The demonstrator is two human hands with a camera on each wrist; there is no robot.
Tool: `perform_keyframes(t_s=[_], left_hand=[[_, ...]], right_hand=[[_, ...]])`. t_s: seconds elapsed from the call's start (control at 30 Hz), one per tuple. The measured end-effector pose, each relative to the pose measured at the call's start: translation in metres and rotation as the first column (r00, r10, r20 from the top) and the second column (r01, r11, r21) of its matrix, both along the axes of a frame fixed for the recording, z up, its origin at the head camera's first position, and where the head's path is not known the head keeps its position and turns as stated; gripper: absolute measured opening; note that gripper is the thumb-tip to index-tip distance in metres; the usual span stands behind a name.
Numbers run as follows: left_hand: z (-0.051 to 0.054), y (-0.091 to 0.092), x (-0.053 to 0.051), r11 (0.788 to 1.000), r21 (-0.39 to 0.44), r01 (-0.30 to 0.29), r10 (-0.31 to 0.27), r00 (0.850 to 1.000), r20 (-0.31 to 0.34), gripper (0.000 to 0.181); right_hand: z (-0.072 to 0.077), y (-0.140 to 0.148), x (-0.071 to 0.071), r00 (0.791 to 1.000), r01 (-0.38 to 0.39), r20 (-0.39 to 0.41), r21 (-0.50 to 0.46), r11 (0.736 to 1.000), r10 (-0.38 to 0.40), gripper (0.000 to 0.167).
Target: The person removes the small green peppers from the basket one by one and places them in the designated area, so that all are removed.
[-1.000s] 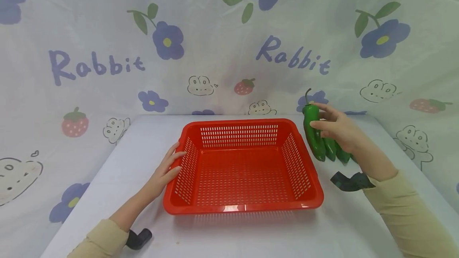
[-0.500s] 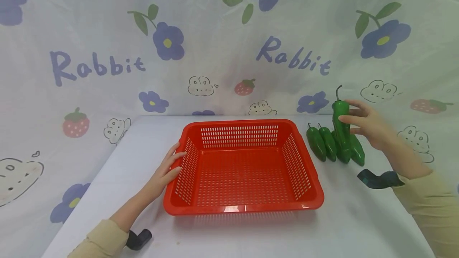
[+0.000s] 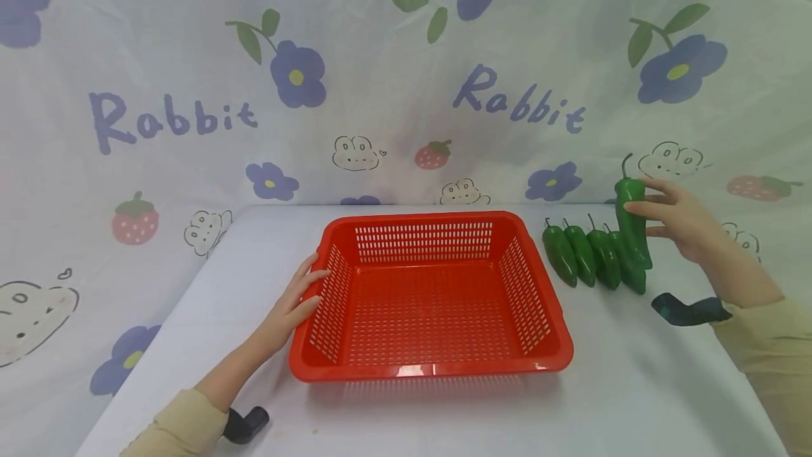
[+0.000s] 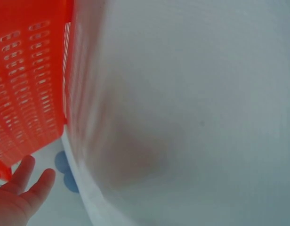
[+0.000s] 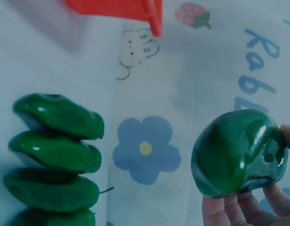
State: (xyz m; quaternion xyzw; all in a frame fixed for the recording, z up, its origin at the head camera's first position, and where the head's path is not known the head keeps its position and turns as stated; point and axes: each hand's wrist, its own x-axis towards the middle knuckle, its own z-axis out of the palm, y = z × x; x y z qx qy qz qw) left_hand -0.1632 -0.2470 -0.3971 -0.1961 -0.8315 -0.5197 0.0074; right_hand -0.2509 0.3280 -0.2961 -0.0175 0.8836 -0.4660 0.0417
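Note:
My right hand (image 3: 685,221) pinches a long green chili pepper (image 3: 631,217) near its stem end, thumb on one side and fingers on the other. The pepper hangs upright, stem up, over the right end of a row of several green peppers (image 3: 560,255) lying on the table. Seen from the right wrist, the held pepper (image 5: 229,155) is apart from that row. On the left side of a red plastic basket (image 3: 431,369), my left hand (image 3: 288,309) rests with fairly straight fingers over the rim. The left wrist view shows two of its fingers beside the basket wall.
The basket has slotted walls and stands at the middle of the white table (image 3: 419,422). A printed cloth (image 3: 393,76) with flowers and rabbits hangs behind. Black wrist straps (image 3: 691,310) stick out near both sleeves.
My right hand has carried the pepper rightward, past the row, from beside the basket to the row's right end. The row is now more exposed. My left hand and the basket stay put.

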Motion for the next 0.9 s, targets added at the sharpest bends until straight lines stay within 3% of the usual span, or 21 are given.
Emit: perform_keyframes(t_s=[0.6,0.73,0.9], left_hand=[[-0.001,0.000,0.000,1.000,0.009,-0.001,0.001,1.000,0.003,0.041],[-0.001,0.000,0.000,1.000,0.011,0.001,-0.001,1.000,0.006,0.041],[-0.001,0.000,-0.001,1.000,0.009,-0.001,0.001,1.000,0.007,0.041]], right_hand=[[-0.018,0.022,-0.012,0.991,0.131,0.012,0.028,0.991,-0.131,0.083],[-0.036,0.040,-0.025,0.989,0.147,-0.007,0.024,0.989,-0.147,0.085],[-0.078,0.082,-0.056,0.974,0.218,-0.055,-0.012,0.976,-0.218,0.086]])
